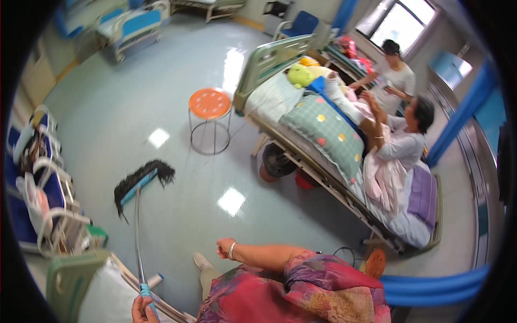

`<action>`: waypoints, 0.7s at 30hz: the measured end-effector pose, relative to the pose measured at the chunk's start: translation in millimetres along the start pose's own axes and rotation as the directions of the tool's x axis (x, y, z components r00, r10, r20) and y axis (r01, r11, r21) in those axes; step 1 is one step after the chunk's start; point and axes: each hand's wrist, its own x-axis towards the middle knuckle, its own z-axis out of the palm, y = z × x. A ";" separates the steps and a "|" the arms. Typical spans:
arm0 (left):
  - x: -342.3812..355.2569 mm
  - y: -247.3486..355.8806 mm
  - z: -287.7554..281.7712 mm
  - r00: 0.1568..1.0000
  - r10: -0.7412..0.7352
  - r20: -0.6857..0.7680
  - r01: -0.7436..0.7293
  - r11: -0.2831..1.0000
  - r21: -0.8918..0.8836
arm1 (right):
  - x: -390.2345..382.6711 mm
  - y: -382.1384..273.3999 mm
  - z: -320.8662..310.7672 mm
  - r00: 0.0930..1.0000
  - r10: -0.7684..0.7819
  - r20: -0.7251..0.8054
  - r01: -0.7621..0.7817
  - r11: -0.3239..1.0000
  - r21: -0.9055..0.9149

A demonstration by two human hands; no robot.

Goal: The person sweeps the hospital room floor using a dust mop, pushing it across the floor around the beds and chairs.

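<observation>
My left hand (143, 310), at the lower edge, is wrapped round the blue grip of a mop. The mop's metal pole (138, 237) runs up to a blue head (139, 185) with dark, shaggy strands (141, 176) spread on the floor. My right hand (226, 248), with a pale bracelet at its wrist, hangs in front of my patterned clothes, apart from the pole. Its fingers are curled in and nothing shows in them. One of my feet (202, 262) is on the floor below that hand.
An orange round stool (210, 104) stands beyond the mop. At right, a person sits on a bed (291, 145) and another person (396, 83) stands behind. A dark bin (277, 161) is under the bed. Chairs with bags (51, 188) line the left; another bed (102, 290) is near-left.
</observation>
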 end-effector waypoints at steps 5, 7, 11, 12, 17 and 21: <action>42.4 19.2 24.9 0.925 0.134 0.355 -0.218 0.953 0.209 | -60.4 -49.9 8.0 0.966 -0.199 0.167 0.175 0.974 0.147; 48.7 29.0 43.8 0.884 0.257 0.390 -0.311 0.947 0.083 | -105.8 -68.4 21.1 0.920 -0.317 0.232 0.275 0.941 0.196; 77.9 65.2 65.3 0.678 0.569 0.466 -0.665 0.745 0.058 | -187.2 -105.4 31.8 0.722 -0.528 0.448 0.514 0.842 0.165; 86.2 71.0 65.8 0.665 0.595 0.451 -0.685 0.727 0.051 | -205.7 -115.3 31.2 0.719 -0.534 0.445 0.517 0.839 0.172; 114.4 86.1 71.1 0.667 0.658 0.349 -0.707 0.706 0.021 | -266.4 -160.2 7.7 0.300 -0.816 0.494 0.877 0.439 0.193; 118.8 110.9 78.4 0.592 0.662 0.459 -0.781 0.612 0.123 | -301.8 -197.5 -7.8 0.035 -0.823 0.567 0.945 0.213 0.250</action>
